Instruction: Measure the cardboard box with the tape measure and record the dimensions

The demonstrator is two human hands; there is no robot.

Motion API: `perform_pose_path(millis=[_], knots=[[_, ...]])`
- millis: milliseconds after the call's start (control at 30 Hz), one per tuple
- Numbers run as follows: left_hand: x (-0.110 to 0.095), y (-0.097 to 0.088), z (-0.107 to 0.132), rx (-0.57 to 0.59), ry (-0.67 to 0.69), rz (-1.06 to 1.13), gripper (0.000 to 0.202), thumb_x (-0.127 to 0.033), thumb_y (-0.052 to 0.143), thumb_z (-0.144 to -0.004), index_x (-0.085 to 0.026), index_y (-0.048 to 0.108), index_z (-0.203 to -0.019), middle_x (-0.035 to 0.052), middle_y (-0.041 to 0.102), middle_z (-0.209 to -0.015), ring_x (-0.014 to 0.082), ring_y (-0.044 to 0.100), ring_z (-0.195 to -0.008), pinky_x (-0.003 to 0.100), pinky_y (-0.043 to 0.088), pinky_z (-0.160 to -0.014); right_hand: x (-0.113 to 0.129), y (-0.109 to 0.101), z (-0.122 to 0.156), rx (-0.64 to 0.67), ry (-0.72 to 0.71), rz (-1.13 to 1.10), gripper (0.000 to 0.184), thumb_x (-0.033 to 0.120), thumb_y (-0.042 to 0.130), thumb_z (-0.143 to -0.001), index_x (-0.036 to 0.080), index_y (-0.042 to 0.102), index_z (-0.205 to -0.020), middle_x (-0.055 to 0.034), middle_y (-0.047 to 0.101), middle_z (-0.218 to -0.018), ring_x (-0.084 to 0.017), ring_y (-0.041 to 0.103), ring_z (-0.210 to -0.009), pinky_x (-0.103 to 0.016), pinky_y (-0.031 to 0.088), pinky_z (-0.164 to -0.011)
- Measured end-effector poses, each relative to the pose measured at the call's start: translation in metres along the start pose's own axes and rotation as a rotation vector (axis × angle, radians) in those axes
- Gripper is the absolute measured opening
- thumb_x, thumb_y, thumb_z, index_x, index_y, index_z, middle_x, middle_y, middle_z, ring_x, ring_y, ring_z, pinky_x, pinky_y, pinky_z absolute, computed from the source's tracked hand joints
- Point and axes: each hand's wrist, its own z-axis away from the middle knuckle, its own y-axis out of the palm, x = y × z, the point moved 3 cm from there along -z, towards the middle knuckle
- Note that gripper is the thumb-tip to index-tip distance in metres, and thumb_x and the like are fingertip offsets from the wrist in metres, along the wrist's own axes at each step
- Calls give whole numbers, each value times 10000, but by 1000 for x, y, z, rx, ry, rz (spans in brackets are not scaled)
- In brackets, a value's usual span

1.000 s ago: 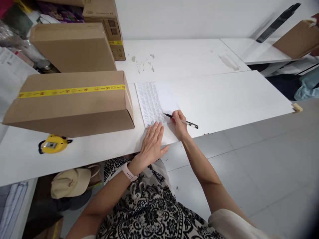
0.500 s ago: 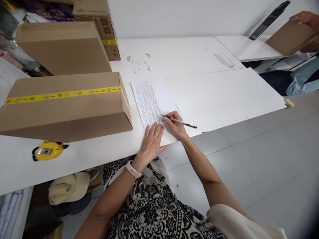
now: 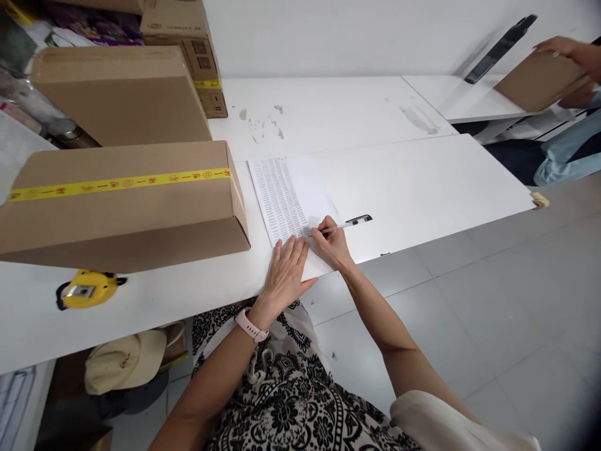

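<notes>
A printed sheet of paper (image 3: 286, 191) with dense columns of text lies on the white table (image 3: 422, 181). My left hand (image 3: 285, 272) rests flat on the sheet's near edge, fingers stretched out. My right hand (image 3: 331, 241) grips a black and silver pen (image 3: 345, 224), its tip touching the lower part of the printed column. A pink watch sits on my left wrist.
A cardboard box (image 3: 122, 200) with yellow tape stands left of the sheet, two more boxes (image 3: 119, 94) behind it. A yellow tape measure (image 3: 84, 290) lies near the table's front edge. At far right another person's hand holds a box (image 3: 539, 78).
My right hand has shifted slightly down the sheet and the pen's rear end has swung up and away from me. The other person's box moved a little at far right.
</notes>
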Motion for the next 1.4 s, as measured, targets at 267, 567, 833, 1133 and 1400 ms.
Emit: perform_pose_path(millis=[267,567,833,1133,1400], knots=[[0,1,0,2,-3,15,805,-536,459,-973,-106,228,-1614,153,309,-1655,339,174,-1560,554,66,-1280,-4,1,-1,-2,3,35,246,316,618,-825,238,421,-701,64,413,-591,-123,396,-570,-274,324,-552],[0,0,0,7,-1,14,810,-542,451,-975,-89,232,-1610,159,300,-1658,341,165,-1561,556,70,-1282,-4,1,-1,12,1,35,252,297,626,-822,239,416,-694,60,412,-592,-123,388,-573,-279,322,-554],[0,1,0,5,1,15,824,-543,452,-973,-94,204,-1617,155,303,-1657,338,153,-1565,559,70,-1284,-4,1,-2,10,13,32,238,274,616,-803,237,414,-683,58,418,-591,-122,387,-573,-277,318,-545],[0,-1,0,9,0,21,803,-534,447,-979,-84,230,-1607,154,304,-1657,334,173,-1560,554,57,-1283,-5,0,-2,-28,5,6,243,274,615,-821,239,414,-689,59,418,-593,-122,396,-574,-283,321,-557],[0,-1,0,17,-3,24,812,-534,470,-973,-82,237,-1606,152,295,-1661,335,164,-1563,550,55,-1285,-5,1,-1,-19,15,13,245,278,615,-818,238,415,-683,59,417,-590,-121,388,-566,-280,310,-550]])
